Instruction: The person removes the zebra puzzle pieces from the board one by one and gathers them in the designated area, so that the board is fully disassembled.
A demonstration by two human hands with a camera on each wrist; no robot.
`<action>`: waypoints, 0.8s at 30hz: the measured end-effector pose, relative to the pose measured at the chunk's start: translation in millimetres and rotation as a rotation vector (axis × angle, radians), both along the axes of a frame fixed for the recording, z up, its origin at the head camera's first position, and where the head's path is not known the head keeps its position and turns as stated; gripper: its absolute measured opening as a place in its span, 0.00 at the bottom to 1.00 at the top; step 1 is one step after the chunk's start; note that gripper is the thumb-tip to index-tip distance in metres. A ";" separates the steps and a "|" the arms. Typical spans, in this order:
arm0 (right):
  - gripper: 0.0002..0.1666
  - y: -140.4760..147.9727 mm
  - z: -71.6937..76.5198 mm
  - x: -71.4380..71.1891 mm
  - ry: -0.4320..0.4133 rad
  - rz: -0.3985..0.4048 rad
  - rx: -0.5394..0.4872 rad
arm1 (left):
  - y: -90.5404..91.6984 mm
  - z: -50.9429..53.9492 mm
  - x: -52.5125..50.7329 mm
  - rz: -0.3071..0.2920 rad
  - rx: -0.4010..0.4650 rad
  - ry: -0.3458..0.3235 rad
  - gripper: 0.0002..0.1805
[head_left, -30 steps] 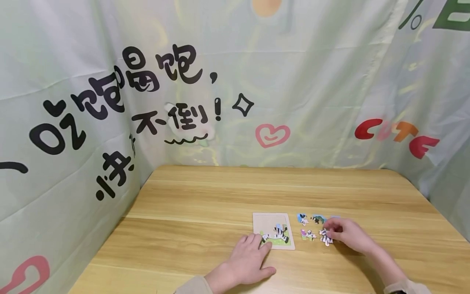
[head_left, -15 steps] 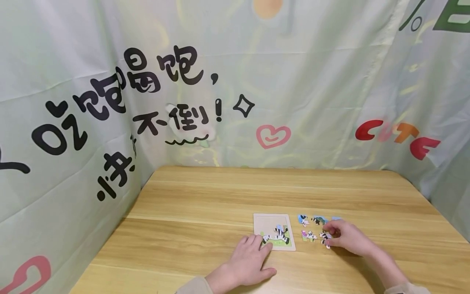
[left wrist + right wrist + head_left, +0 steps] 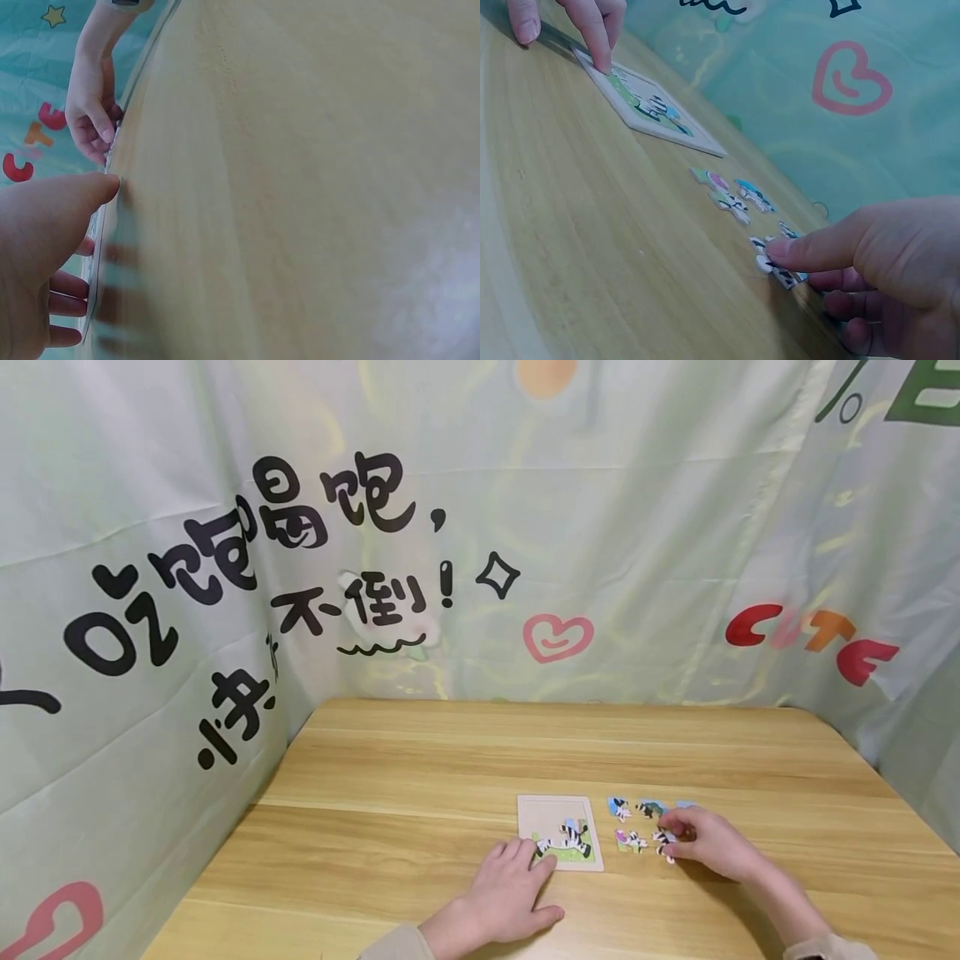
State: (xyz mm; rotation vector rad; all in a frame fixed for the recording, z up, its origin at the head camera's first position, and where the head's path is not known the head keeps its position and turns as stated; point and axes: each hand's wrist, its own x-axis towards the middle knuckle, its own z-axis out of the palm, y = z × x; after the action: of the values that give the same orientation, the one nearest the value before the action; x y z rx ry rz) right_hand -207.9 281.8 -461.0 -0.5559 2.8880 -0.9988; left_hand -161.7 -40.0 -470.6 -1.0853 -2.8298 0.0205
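Note:
My left hand rests on the lower left corner of a pale puzzle board, fingers stretched out. Fitted zebra and green pieces fill the board's lower right part. To the right of the board, my right hand pinches a black-and-white striped puzzle piece low at the table, its thumb on the near side. My fingers hide part of that piece. Beside it lie a pink-and-green piece, a blue zebra piece and a dark green piece. Behind my right hand, another blue piece is partly covered.
The wooden table extends behind and to the left of the board. A printed cloth curtain hangs along the back and both sides of the table.
My right thumb has shifted slightly, and the striped piece has turned a little under the fingers. The left hand and the board have stayed in place.

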 end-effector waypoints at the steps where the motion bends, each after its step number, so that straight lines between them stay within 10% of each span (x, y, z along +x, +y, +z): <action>1: 0.19 -1.0 0.5 -0.1 -0.001 -0.009 -0.006 | 0.0 -0.1 0.1 -0.001 0.003 0.000 0.35; 7: 0.20 -21.3 12.1 -2.6 0.040 -0.055 -0.038 | -0.2 -1.0 0.2 0.000 0.005 0.005 0.35; 13: 0.22 -57.5 21.3 -15.0 -0.016 0.070 -0.109 | 0.6 -0.4 -1.0 0.002 -0.008 0.036 0.35; 24: 0.17 -100.9 4.4 -28.7 -0.029 0.140 -0.040 | 6.7 2.9 0.5 -0.006 -0.064 0.091 0.35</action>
State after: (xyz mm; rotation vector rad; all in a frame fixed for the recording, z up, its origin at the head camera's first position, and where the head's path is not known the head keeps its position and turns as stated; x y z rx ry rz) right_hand -236.6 180.9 -456.6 -0.7275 2.7646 -1.0368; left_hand -161.2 -33.3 -467.7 -1.0757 -2.7624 0.1575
